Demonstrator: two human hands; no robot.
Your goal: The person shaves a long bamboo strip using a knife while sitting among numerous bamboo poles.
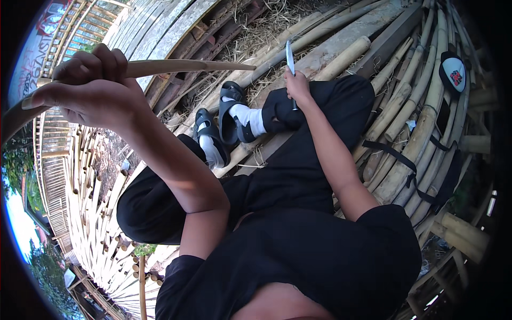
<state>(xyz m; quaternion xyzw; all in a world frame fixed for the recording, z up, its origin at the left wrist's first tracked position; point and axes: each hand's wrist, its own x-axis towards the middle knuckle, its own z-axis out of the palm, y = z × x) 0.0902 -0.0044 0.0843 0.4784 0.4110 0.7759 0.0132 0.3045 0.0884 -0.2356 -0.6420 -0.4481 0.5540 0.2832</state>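
My left hand (93, 88), raised at the left, has its fingers wrapped round a long, pale bamboo strip (181, 66). One end of the strip points right toward the middle of the view; the other runs past my wrist to the left rim. Above my right knee, my right hand (297, 86) grips a knife (289, 55) by its handle, the blade pointing up and away from me. The handle's butt shows below my fist. Strip and blade are apart from each other.
I sit on bamboo poles (432, 114), legs bent, in black sandals (229, 114) with white socks. A black-and-white cap (453, 74) and a black strap (392, 152) lie at right. Weathered planks (146, 40) are at upper left, dry straw (277, 21) beyond my feet, stacked bamboo (96, 213) at left.
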